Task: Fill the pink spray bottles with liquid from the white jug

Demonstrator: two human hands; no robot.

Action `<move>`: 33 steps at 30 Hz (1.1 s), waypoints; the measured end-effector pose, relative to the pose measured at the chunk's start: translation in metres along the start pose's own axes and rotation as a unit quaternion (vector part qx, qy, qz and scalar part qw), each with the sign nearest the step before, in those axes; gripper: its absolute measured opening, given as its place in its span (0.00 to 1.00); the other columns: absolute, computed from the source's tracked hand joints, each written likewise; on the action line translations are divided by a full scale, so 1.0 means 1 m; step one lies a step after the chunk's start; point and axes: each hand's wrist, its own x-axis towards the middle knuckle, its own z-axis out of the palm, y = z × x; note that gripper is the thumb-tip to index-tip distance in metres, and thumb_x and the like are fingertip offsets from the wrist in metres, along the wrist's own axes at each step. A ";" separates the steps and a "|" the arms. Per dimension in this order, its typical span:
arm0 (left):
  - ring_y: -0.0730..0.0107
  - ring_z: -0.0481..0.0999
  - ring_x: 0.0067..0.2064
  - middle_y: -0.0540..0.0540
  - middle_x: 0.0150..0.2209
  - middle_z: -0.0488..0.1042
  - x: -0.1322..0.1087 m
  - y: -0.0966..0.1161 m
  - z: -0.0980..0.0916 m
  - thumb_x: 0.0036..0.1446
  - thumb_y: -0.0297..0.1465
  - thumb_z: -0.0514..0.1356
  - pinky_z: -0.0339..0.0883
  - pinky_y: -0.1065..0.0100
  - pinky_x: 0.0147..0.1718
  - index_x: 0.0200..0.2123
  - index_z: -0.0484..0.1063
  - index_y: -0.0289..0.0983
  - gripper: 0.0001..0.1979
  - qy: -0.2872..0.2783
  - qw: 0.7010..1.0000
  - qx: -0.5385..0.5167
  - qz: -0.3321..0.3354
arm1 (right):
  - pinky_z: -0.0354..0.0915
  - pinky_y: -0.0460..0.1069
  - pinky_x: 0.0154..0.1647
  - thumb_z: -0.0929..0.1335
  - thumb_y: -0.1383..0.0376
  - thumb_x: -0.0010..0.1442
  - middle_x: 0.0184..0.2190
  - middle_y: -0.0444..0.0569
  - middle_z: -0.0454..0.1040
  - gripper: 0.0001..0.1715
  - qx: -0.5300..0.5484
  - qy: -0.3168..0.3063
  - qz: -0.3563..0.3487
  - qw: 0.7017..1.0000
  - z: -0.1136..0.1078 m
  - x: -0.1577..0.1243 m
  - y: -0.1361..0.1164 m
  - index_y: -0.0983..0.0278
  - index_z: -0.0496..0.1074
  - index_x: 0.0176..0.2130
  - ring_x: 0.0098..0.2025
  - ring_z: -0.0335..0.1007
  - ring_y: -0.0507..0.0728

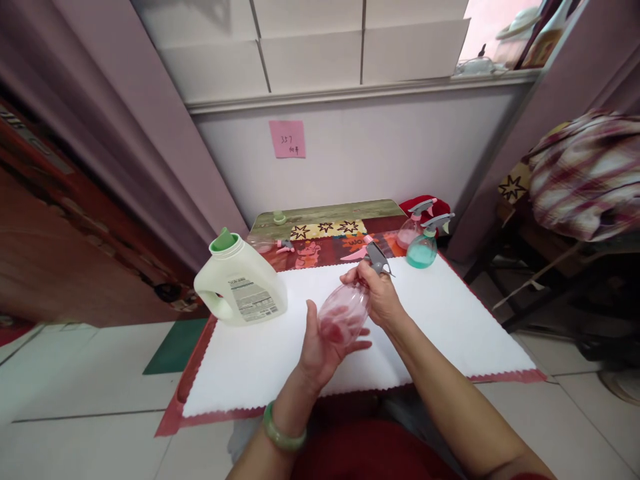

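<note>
A clear pink spray bottle (345, 303) is tilted over the white mat (425, 333). My right hand (384, 293) is closed round its neck, just below the grey and pink trigger sprayer (376, 255). Behind the bottle's rounded base lies my left hand (320, 357), palm up, with thumb and fingers spread; some of its fingers show through the clear plastic. The base appears to rest against that palm. To the left stands a large pale jug (260, 287) with a handle, a printed label and a green spout.
At the back right stand a spray bottle with teal liquid (421, 252) and a pinkish one (409, 235). Another spray bottle (265, 245) lies on its side behind the jug, near a small green cap (279, 217). A pink note (287, 139) is on the wall.
</note>
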 end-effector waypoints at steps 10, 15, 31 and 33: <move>0.45 0.66 0.65 0.31 0.63 0.64 0.017 -0.009 -0.019 0.55 0.33 0.71 0.67 0.44 0.60 0.69 0.53 0.41 0.43 0.112 0.568 0.609 0.542 | 0.72 0.53 0.42 0.78 0.45 0.51 0.25 0.43 0.78 0.25 -0.034 0.098 -0.060 0.993 0.008 -0.001 0.009 0.62 0.73 0.29 0.32 0.78 0.57; 0.50 0.74 0.58 0.36 0.59 0.69 0.013 -0.005 -0.018 0.43 0.31 0.75 0.70 0.48 0.55 0.63 0.54 0.44 0.47 0.083 0.767 0.503 0.390 | 0.72 0.52 0.43 0.78 0.43 0.51 0.26 0.45 0.79 0.26 -0.051 0.039 -0.033 0.997 0.004 -0.004 -0.001 0.61 0.73 0.29 0.35 0.79 0.58; 0.46 0.71 0.62 0.38 0.62 0.70 0.014 0.010 -0.035 0.39 0.35 0.78 0.62 0.48 0.61 0.62 0.66 0.44 0.45 -0.104 0.935 0.311 0.133 | 0.74 0.47 0.30 0.81 0.41 0.41 0.23 0.39 0.74 0.34 0.010 0.033 0.008 0.999 -0.008 0.029 -0.034 0.61 0.69 0.29 0.27 0.75 0.52; 0.47 0.72 0.61 0.38 0.61 0.71 0.018 0.006 -0.044 0.40 0.35 0.77 0.63 0.47 0.61 0.61 0.66 0.44 0.45 -0.084 0.929 0.326 0.155 | 0.71 0.45 0.26 0.81 0.40 0.42 0.23 0.39 0.73 0.34 0.014 0.059 -0.020 0.998 -0.009 0.035 -0.044 0.61 0.68 0.29 0.25 0.73 0.51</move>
